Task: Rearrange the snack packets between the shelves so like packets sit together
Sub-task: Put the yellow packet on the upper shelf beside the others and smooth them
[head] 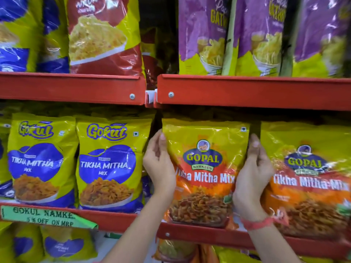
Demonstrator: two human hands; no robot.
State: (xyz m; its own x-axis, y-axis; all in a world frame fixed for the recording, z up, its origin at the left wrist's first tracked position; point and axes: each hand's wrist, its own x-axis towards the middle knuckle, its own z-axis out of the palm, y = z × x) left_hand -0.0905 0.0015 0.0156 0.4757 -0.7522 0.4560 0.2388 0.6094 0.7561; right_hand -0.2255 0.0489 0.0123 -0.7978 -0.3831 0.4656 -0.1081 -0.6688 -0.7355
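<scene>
Now | left hand, right hand clasp Gopal packet | upright on red shelf

Dark gap between upper packets open; middle shelf packed tight.

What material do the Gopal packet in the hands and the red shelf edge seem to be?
Gopal packet: likely thin glossy plastic film, since it crinkles and shows bright glare. Red shelf edge: probably painted sheet metal, smooth, folded, fastened with screws.
</scene>
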